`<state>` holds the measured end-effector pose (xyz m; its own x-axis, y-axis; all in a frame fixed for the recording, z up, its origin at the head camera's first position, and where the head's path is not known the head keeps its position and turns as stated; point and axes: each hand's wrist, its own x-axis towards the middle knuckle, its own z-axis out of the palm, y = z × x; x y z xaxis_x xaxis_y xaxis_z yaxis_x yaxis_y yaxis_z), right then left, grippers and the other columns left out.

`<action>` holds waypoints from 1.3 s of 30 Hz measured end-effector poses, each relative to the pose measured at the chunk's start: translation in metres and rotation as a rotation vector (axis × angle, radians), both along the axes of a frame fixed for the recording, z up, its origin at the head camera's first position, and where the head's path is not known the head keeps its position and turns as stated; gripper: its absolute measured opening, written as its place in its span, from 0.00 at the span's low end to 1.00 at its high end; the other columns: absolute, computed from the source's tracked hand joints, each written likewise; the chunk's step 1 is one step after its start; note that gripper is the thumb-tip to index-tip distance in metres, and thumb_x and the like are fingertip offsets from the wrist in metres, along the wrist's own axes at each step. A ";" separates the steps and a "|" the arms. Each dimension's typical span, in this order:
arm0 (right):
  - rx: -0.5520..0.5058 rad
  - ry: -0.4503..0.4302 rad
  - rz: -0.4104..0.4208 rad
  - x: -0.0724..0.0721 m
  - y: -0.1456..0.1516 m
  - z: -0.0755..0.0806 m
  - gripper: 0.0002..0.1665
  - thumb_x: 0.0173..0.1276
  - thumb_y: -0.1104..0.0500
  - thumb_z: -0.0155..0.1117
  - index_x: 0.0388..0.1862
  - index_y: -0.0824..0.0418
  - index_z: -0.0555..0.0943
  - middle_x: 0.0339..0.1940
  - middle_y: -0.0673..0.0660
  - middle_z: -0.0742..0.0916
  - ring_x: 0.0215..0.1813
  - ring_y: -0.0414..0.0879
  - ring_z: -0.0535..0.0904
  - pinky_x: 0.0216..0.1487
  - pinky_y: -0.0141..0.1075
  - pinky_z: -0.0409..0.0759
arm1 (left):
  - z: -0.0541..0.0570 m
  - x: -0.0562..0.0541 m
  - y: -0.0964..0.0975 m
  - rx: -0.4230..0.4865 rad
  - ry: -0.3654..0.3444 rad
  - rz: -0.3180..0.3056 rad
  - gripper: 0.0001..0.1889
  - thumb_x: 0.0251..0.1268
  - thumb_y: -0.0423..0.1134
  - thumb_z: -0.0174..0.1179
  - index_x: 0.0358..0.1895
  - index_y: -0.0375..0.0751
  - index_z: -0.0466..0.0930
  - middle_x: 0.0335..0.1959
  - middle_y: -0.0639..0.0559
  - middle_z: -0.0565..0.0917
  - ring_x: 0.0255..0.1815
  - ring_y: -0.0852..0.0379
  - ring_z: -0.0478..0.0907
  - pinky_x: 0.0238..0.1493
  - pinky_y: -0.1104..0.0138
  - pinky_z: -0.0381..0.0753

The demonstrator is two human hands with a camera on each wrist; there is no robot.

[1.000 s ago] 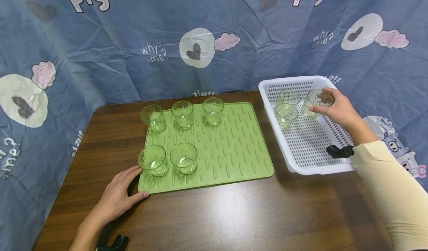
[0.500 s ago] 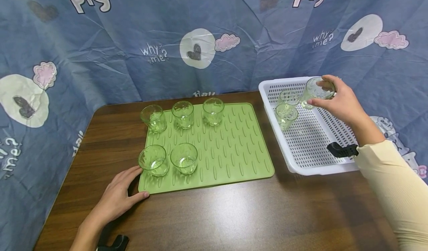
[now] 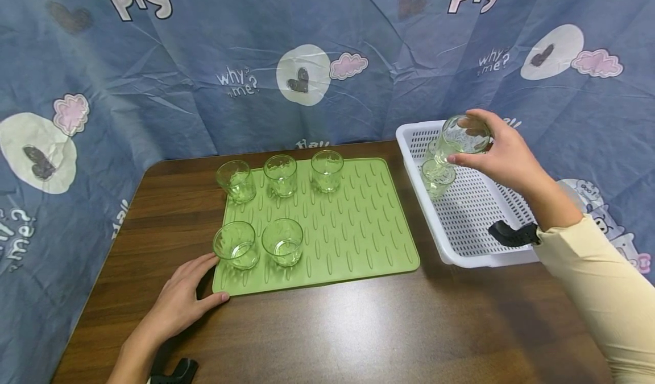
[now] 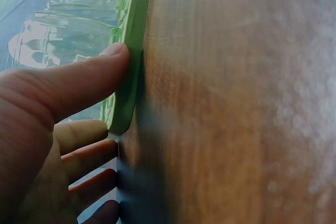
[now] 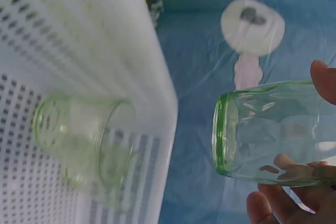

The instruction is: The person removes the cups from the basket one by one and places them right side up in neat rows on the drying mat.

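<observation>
In the head view my right hand (image 3: 504,151) grips a clear greenish glass (image 3: 463,136) near its rim, thumb on one side and fingers on the other. In the right wrist view this glass (image 5: 268,135) is above the rim of the white basket (image 5: 165,93). Two more glasses (image 3: 438,178) stand in the basket's left part, one partly hidden behind the held glass. My left hand (image 3: 176,298) rests at the near left corner of the green mat (image 3: 358,219). Its thumb (image 4: 100,74) touches the mat's edge, and the fingers lie extended along the side.
Three glasses (image 3: 280,176) line the mat's back edge, the leftmost overlapping the mat's border. Two others (image 3: 282,243) stand at its front left, close to my left hand. The brown wooden table (image 3: 332,333) lies beneath, with a blue printed cloth (image 3: 358,111) hanging behind it.
My right hand has lifted the glass up from inside the basket and moved it left, over the other glasses there. My left hand has stayed in place.
</observation>
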<state>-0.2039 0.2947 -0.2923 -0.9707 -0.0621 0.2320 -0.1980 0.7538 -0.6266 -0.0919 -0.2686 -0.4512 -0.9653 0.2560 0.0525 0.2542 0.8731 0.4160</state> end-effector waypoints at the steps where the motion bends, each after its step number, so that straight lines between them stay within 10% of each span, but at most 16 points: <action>1: -0.006 0.000 0.013 0.001 -0.004 0.000 0.51 0.56 0.54 0.79 0.75 0.58 0.63 0.67 0.60 0.79 0.64 0.52 0.73 0.47 0.23 0.67 | 0.000 0.000 0.000 -0.001 -0.002 0.000 0.41 0.54 0.51 0.73 0.68 0.34 0.69 0.69 0.34 0.70 0.69 0.31 0.63 0.60 0.32 0.64; 16: -0.069 -0.022 0.110 0.015 -0.063 -0.001 0.51 0.53 0.56 0.80 0.74 0.55 0.65 0.66 0.55 0.81 0.63 0.50 0.76 0.55 0.35 0.73 | 0.001 0.000 0.000 0.001 -0.023 -0.002 0.42 0.55 0.52 0.72 0.69 0.34 0.69 0.70 0.34 0.70 0.70 0.31 0.63 0.61 0.33 0.65; 39: -0.247 -0.164 0.351 0.028 -0.140 -0.063 0.54 0.49 0.58 0.82 0.74 0.53 0.65 0.65 0.56 0.81 0.65 0.53 0.77 0.65 0.50 0.77 | 0.000 -0.001 0.000 -0.002 -0.022 0.003 0.42 0.54 0.51 0.73 0.69 0.34 0.69 0.70 0.33 0.69 0.70 0.31 0.63 0.60 0.32 0.64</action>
<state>-0.1763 0.1550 -0.3549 -0.9259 -0.3561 0.1260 -0.2978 0.4830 -0.8234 -0.0932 -0.2689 -0.4508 -0.9668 0.2536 0.0305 0.2426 0.8745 0.4201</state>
